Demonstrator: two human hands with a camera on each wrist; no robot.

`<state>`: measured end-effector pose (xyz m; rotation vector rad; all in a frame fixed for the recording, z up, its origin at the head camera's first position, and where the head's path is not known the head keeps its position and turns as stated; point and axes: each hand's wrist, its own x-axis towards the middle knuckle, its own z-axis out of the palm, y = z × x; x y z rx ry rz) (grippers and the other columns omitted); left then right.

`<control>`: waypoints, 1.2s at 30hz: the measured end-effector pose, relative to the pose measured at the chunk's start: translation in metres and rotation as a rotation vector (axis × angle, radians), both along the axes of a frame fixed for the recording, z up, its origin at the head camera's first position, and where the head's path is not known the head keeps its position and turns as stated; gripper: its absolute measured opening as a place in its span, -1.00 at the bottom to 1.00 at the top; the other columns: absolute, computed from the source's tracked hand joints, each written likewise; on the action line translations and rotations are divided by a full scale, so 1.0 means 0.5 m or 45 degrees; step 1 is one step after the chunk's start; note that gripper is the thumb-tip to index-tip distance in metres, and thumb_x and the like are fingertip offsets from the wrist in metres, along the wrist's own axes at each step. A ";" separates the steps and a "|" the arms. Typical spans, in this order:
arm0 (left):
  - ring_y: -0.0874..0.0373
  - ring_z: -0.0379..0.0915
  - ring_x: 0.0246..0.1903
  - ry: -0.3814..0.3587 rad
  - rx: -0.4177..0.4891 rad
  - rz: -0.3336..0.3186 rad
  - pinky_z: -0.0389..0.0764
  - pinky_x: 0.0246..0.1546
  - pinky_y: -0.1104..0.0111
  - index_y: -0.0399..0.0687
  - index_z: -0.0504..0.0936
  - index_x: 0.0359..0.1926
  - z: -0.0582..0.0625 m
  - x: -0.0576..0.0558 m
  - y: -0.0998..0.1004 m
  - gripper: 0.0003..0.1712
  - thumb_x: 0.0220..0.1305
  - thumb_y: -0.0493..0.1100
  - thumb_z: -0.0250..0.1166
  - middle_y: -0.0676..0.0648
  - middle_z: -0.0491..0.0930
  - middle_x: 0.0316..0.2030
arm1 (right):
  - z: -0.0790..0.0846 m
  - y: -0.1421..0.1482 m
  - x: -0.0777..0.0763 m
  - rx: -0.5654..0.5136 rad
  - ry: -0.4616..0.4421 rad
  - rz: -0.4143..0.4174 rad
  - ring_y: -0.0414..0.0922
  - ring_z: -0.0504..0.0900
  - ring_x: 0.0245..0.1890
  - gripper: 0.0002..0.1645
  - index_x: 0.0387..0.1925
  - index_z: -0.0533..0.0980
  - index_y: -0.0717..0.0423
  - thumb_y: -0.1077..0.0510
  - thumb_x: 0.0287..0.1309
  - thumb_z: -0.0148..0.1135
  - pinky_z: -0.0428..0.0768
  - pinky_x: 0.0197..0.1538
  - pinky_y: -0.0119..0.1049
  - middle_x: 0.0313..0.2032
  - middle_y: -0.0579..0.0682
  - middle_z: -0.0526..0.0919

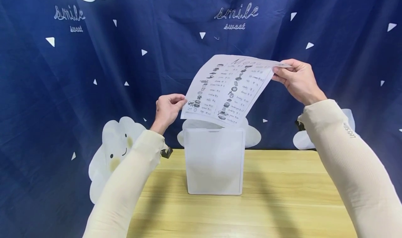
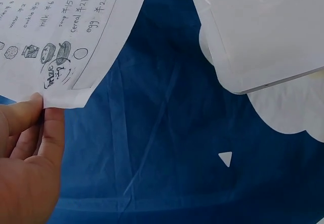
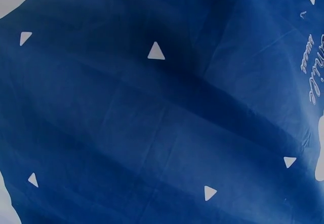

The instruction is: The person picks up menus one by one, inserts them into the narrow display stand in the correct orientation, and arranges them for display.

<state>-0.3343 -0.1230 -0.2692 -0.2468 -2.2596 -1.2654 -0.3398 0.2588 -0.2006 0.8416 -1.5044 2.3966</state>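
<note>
A paper menu (image 1: 224,88) with handwritten items and small drawings hangs tilted and slightly curved in the air. My left hand (image 1: 169,109) pinches its lower left edge between thumb and fingers; the left wrist view shows this hand (image 2: 30,153) at the corner of the menu (image 2: 76,26). At the upper right corner, my right hand (image 1: 298,79) pinches the sheet. Just below the paper stands an upright white, translucent display holder (image 1: 215,164) with a slot at its top edge; the menu's lower edge is close above it. The right wrist view shows neither hand nor paper.
The holder stands on a light wooden table (image 1: 282,189). Behind it hangs a dark blue curtain (image 1: 132,70) with white clouds, triangles and "smile sweet" lettering. Shadows of both arms fall on the table.
</note>
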 end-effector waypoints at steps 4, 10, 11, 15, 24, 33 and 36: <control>0.05 0.70 -0.25 0.032 0.002 0.003 0.53 -0.28 0.40 -0.18 0.80 -0.21 0.007 0.002 -0.002 -0.86 0.23 -0.22 0.44 -0.13 0.77 -0.30 | 0.013 -0.004 0.000 -0.017 0.003 0.007 -0.03 0.76 -0.26 -0.79 -0.24 0.66 0.45 0.61 0.11 0.23 0.68 -0.13 -0.28 -0.25 0.21 0.76; 0.07 0.69 -0.28 0.043 0.003 0.003 0.52 -0.30 0.42 -0.18 0.80 -0.23 0.007 0.003 -0.003 -0.87 0.23 -0.22 0.44 -0.12 0.77 -0.32 | 0.024 -0.008 0.002 0.000 -0.006 -0.008 -0.01 0.76 -0.24 -0.76 -0.21 0.66 0.46 0.63 0.13 0.18 0.67 -0.13 -0.26 -0.23 0.21 0.76; 0.07 0.70 -0.28 0.047 0.003 0.005 0.53 -0.29 0.41 -0.18 0.80 -0.23 0.007 0.003 -0.003 -0.87 0.23 -0.22 0.44 -0.12 0.77 -0.31 | 0.025 -0.008 0.002 0.001 -0.009 -0.010 -0.01 0.76 -0.24 -0.77 -0.21 0.66 0.46 0.62 0.13 0.19 0.67 -0.13 -0.26 -0.23 0.21 0.76; 0.07 0.70 -0.27 0.054 0.010 0.007 0.54 -0.26 0.38 -0.18 0.80 -0.22 0.005 0.001 -0.004 -0.87 0.22 -0.22 0.44 -0.12 0.77 -0.31 | 0.029 -0.010 0.001 -0.005 -0.006 0.001 -0.01 0.76 -0.24 -0.77 -0.21 0.66 0.47 0.62 0.12 0.20 0.67 -0.13 -0.25 -0.23 0.22 0.76; 0.06 0.69 -0.28 0.044 -0.001 -0.001 0.51 -0.31 0.40 -0.19 0.80 -0.22 -0.002 0.004 -0.007 -0.87 0.23 -0.23 0.43 -0.13 0.76 -0.32 | 0.024 -0.014 -0.002 0.018 -0.003 0.008 -0.01 0.76 -0.23 -0.75 -0.20 0.66 0.46 0.63 0.15 0.16 0.67 -0.12 -0.26 -0.23 0.21 0.76; 0.06 0.68 -0.30 0.071 0.006 -0.007 0.49 -0.31 0.41 -0.19 0.80 -0.23 0.001 0.003 -0.007 -0.87 0.22 -0.24 0.44 -0.13 0.76 -0.32 | 0.026 -0.014 -0.001 -0.001 0.033 0.022 0.00 0.75 -0.23 -0.77 -0.19 0.65 0.48 0.62 0.14 0.18 0.67 -0.11 -0.26 -0.22 0.22 0.75; 0.07 0.68 -0.29 0.054 0.008 -0.006 0.49 -0.31 0.41 -0.18 0.80 -0.22 0.000 0.004 -0.007 -0.87 0.23 -0.23 0.44 -0.12 0.76 -0.32 | 0.024 -0.014 -0.001 0.009 0.018 0.003 -0.01 0.75 -0.23 -0.77 -0.20 0.65 0.46 0.61 0.13 0.20 0.67 -0.12 -0.26 -0.23 0.21 0.76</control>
